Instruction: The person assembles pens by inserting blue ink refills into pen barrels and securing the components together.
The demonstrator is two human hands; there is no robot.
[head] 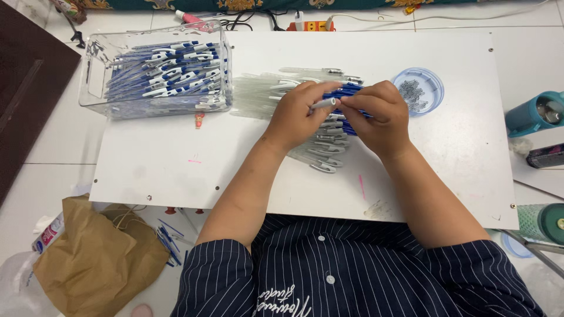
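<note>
My left hand (298, 114) and my right hand (380, 114) meet over a pile of clear pen barrels (264, 94) on a white board (176, 158). Both hands pinch one small silver-tipped pen part (324, 104) between their fingertips. Under my right hand lies a bunch of blue pen pieces (346, 91). More clear barrels with clips (323, 155) spread below my left hand.
A clear plastic bin (97, 70) of finished blue and white pens stands at the board's far left. A round blue lid with small metal springs (418, 89) sits right of my hands. A brown paper bag (94, 252) lies on the floor, bottles at the right edge.
</note>
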